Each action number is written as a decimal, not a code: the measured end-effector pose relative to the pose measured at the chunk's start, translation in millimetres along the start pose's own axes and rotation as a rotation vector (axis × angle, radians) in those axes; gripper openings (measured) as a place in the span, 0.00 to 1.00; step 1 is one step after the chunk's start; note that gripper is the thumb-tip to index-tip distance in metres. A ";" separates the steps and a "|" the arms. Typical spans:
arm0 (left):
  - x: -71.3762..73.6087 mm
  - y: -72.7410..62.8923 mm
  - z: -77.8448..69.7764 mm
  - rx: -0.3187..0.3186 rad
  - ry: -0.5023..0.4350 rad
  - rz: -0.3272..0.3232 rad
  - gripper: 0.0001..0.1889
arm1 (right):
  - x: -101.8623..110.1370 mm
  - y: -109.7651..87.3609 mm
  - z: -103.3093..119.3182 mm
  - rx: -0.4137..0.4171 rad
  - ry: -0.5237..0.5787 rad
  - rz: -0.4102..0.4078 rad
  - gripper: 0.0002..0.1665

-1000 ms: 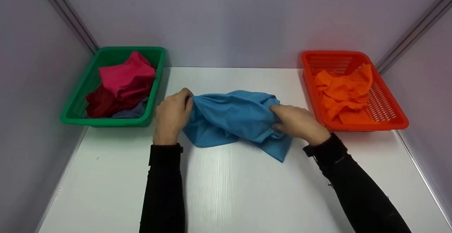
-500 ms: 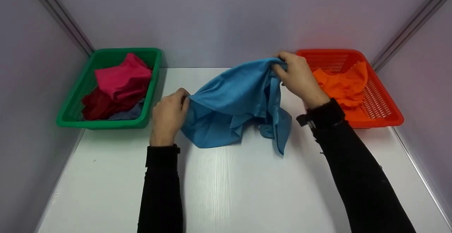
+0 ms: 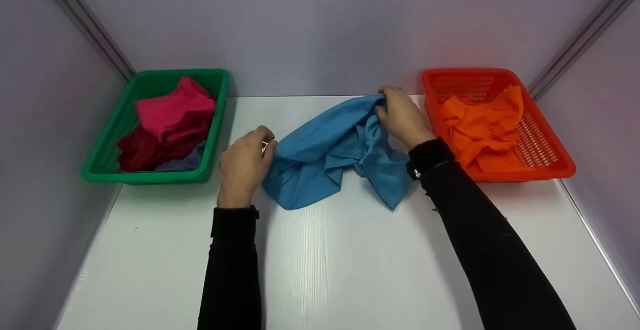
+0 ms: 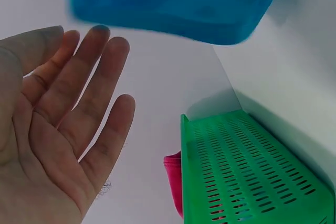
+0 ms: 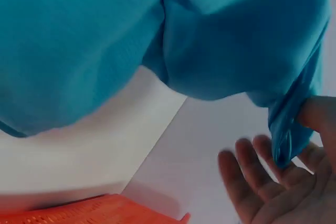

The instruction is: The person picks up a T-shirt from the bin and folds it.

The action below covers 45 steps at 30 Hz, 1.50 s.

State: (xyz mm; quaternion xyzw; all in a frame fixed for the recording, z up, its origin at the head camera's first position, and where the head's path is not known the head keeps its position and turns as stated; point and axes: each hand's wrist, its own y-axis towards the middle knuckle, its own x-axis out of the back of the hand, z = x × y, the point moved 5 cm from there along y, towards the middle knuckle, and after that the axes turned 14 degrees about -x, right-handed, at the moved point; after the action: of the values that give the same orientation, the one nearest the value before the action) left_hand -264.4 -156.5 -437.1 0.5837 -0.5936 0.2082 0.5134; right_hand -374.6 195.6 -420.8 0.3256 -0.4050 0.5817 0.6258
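Observation:
A crumpled blue cloth (image 3: 320, 155) spreads over the middle of the white table, its right end raised. My right hand (image 3: 402, 120) pinches that raised end between thumb and fingers; in the right wrist view the cloth (image 5: 226, 45) hangs in folds from this hand (image 5: 294, 192). My left hand (image 3: 245, 165) is beside the cloth's left end and holds nothing. In the left wrist view the fingers of this hand (image 4: 68, 114) are nearly straight, with a gap between them and the blue cloth (image 4: 173, 3).
At the back left stands a green basket (image 3: 215, 135) with pink (image 3: 175, 110), dark red and grey-blue cloths. An orange-red basket (image 3: 550, 135) at the back right holds orange cloth (image 3: 485, 125). Grey panels (image 3: 330, 30) enclose the table (image 3: 300, 270).
My right hand lifted the cloth's right end up and away, then came slightly lower and left. My left hand has let go of the cloth's left corner, staying nearly in place.

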 end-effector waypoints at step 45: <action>-71.6 -2.4 -33.7 -0.626 0.254 0.396 0.06 | 36.0 -95.3 -16.4 0.118 -0.092 -0.192 0.15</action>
State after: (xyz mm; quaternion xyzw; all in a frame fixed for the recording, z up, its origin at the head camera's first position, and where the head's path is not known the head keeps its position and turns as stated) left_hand -264.8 -94.2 -485.9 0.2424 -0.6614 0.1826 0.6859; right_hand -278.1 216.1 -390.4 0.4254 -0.3651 0.5263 0.6393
